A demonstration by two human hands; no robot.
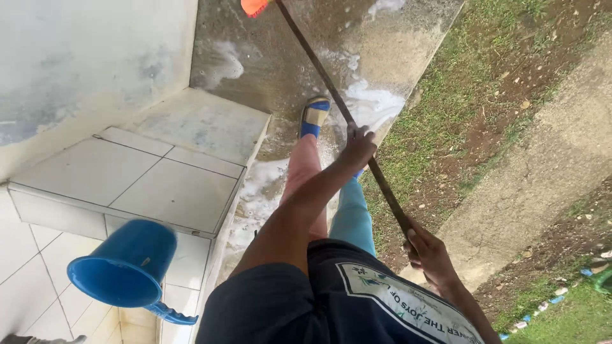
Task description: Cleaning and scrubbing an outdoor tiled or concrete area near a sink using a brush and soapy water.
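Observation:
A long dark stick runs from an orange brush head at the top edge down to my body. My left hand is shut around the stick at mid length, arm stretched forward. Lower right, my right hand grips the stick's near end. The brush head rests on a wet concrete path streaked with white soap foam. My foot in a blue sandal stands on the path just left of the stick.
A blue plastic bucket lies tilted on white tiles at lower left, beside a raised tiled step. A pale wall closes the left side. Grass and bare dirt border the path on the right.

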